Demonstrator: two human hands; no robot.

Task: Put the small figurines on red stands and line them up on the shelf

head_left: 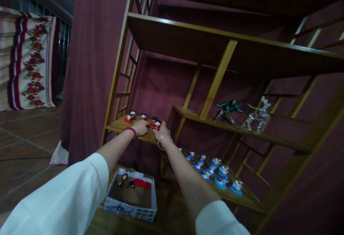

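On the small left shelf [118,126], my right hand [162,133] is closed round a red-based, dark-haired figurine [157,124]. Another similar figurine [153,119] stands just behind it. My left hand [141,127] has its fingers curled in at the shelf, right in front of a dark-haired figurine [143,115] whose lower part it covers. Whether those fingers grip anything is hidden. To the left are a red-based figurine [128,118] and, behind it, a darker-clothed figurine [133,113].
Below, an open cardboard box [130,211] holds several small figurines and red pieces. Blue-based figurines [215,172] crowd a lower right shelf. A green-topped ornament [229,111] and a clear deer-shaped ornament [258,116] stand on the right middle shelf. A wooden upright [219,79] divides the shelves.
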